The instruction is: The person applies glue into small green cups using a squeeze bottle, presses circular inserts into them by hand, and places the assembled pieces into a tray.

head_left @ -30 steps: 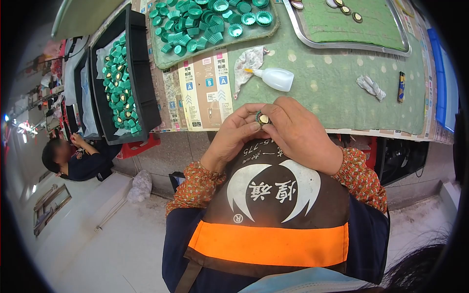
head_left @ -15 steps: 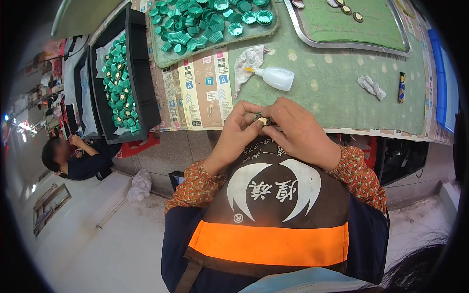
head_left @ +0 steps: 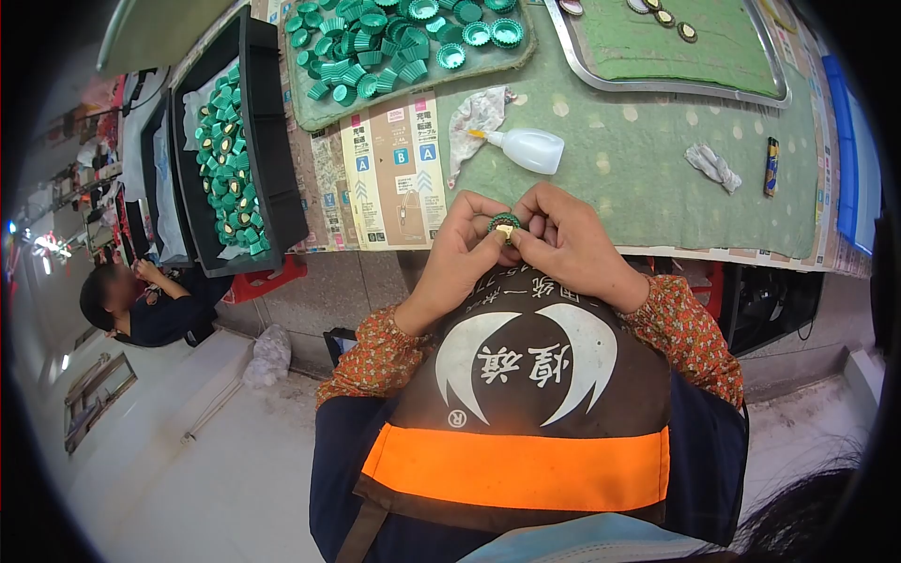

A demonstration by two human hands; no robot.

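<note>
Between my two hands, just in front of the apron, is a small green fluted cup (head_left: 504, 219) with a cream and gold piece (head_left: 506, 232) at its near side. My left hand (head_left: 464, 246) pinches it from the left, thumb on the near side. From the right, my right hand (head_left: 574, 246) closes on the same cup, its thumb pressed to the cream piece. The fingertips hide part of both. A white squeeze bottle (head_left: 533, 151) with a yellow tip lies beyond the hands, beside a crumpled cloth (head_left: 477, 120).
Loose green cups (head_left: 361, 42) cover a tray (head_left: 324, 114) at the back. A black bin (head_left: 282, 178) on the left holds filled cups. At back right, a metal-rimmed tray (head_left: 676, 70) carries several oval pieces. A person (head_left: 155, 305) sits at far left.
My right hand has turned and drawn its fingers in, and its thumb now presses the cream piece. The green cup shows more plainly between the hands.
</note>
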